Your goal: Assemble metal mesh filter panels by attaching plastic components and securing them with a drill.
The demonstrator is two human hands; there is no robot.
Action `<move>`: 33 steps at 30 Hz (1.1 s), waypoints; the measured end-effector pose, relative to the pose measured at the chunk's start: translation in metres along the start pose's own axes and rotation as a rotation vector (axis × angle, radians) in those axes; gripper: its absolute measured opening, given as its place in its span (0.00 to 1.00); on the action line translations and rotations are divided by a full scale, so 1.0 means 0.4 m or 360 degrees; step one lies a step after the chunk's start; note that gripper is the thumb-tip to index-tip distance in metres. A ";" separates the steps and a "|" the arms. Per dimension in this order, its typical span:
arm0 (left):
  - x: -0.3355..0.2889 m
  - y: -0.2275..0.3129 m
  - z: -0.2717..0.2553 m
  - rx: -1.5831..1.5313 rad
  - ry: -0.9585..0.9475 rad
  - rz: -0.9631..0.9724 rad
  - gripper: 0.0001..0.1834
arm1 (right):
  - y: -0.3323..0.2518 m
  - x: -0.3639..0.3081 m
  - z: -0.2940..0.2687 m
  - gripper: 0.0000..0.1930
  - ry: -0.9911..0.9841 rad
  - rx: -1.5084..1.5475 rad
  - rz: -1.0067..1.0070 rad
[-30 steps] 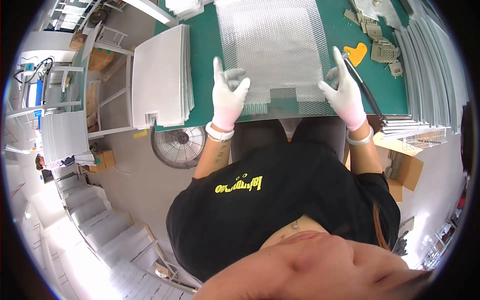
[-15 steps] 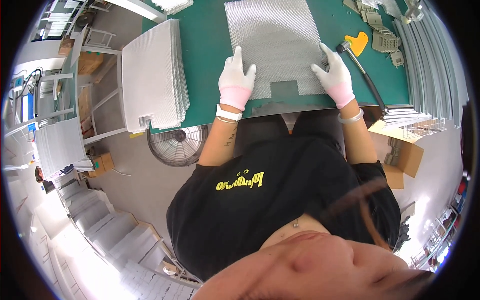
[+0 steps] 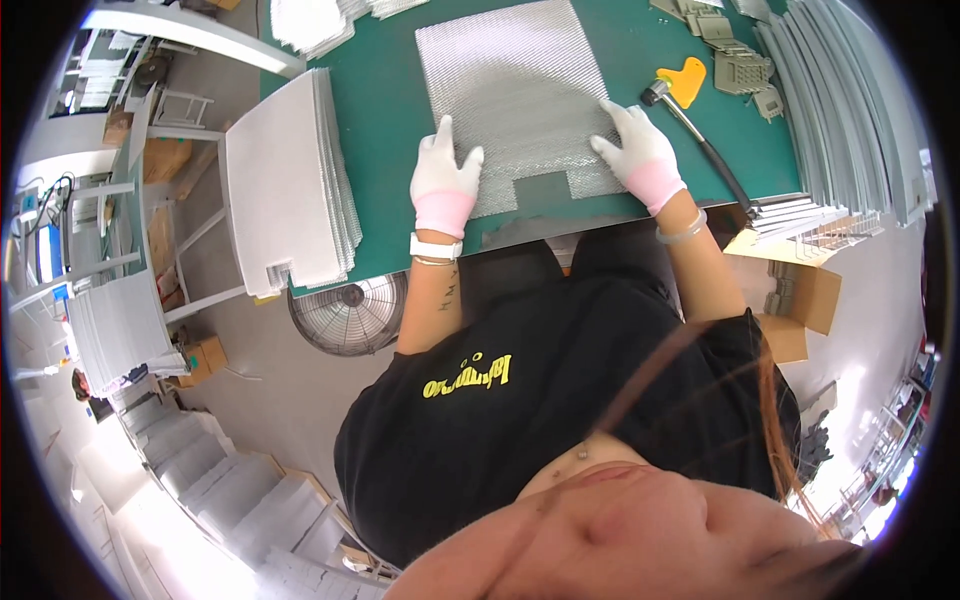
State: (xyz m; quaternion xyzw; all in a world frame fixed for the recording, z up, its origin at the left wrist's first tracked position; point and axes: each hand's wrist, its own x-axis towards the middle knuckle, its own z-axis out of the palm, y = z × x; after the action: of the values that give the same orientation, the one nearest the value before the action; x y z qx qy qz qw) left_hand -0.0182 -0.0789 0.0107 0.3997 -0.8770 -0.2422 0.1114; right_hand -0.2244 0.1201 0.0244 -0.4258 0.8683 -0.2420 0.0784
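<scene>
A silver metal mesh sheet (image 3: pixel 520 110) lies flat on the green tabletop, with a rectangular notch cut into its near edge. My left hand (image 3: pixel 445 180), in a white glove with a pink cuff, rests at the sheet's left edge, fingers apart and pointing away from me. At the right edge lies my right hand (image 3: pixel 637 152), gloved the same way, its thumb and fingers spread over the mesh border. Neither hand is wrapped around anything. To the right of that hand is a hammer (image 3: pixel 705 145) with a black handle, beside a yellow flat scraper-like piece (image 3: pixel 682 82).
A stack of similar mesh sheets (image 3: pixel 285 185) stands at the table's left edge. Grey-beige moulded parts (image 3: pixel 745 70) lie at the far right, near long grey strips (image 3: pixel 845 110). Below the table are a round floor fan (image 3: pixel 348 312) and an open cardboard box (image 3: pixel 808 300).
The whole view has shifted, so the table and sheet appear further left and slightly turned. Both hands keep the same places at the sheet's edges.
</scene>
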 end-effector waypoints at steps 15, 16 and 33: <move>-0.095 -0.003 -0.050 0.0681 -0.0157 0.0755 0.33 | 0.482 0.326 -0.311 0.14 0.0240 -0.1278 -0.0029; -0.126 0.013 -0.053 0.0676 -0.0045 0.0761 0.34 | 0.470 0.327 -0.320 0.14 0.0278 -0.1289 -0.0007; -0.416 0.066 0.174 -0.2675 -0.0308 -0.0983 0.16 | -0.039 -0.440 0.218 0.18 -0.0766 0.2841 0.0809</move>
State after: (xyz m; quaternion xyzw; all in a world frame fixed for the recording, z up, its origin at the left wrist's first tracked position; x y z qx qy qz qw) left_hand 0.0466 0.0849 -0.0357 0.3821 -0.2695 -0.8554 0.2227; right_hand -0.0735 0.2180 -0.0560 -0.0462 0.3909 -0.6962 0.6004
